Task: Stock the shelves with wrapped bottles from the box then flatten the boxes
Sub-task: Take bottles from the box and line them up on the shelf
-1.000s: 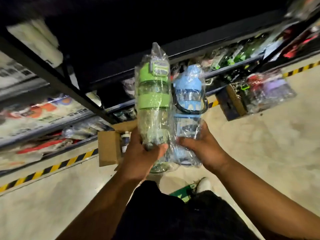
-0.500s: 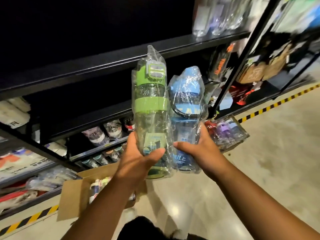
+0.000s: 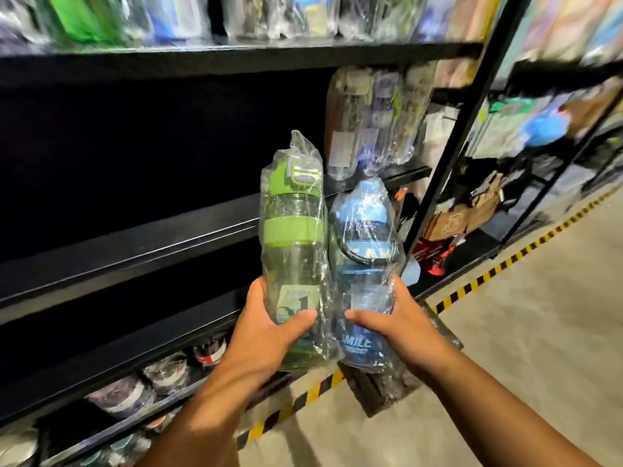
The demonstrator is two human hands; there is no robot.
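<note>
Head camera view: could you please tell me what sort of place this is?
Probably a shop aisle or stockroom: black metal shelving holds rows of plastic-wrapped bottles, and yellow-and-black hazard tape runs along the concrete floor.

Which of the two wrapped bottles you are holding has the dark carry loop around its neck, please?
The blue bottle in the right hand. The green bottle in the left hand shows a green band, no loop.

A yellow-and-black striped hazard tape (image 3: 499,269) runs on the grey concrete floor (image 3: 526,348) along the foot of the racks. Brown paper bags (image 3: 472,210), blurred, stand at the right.
</note>
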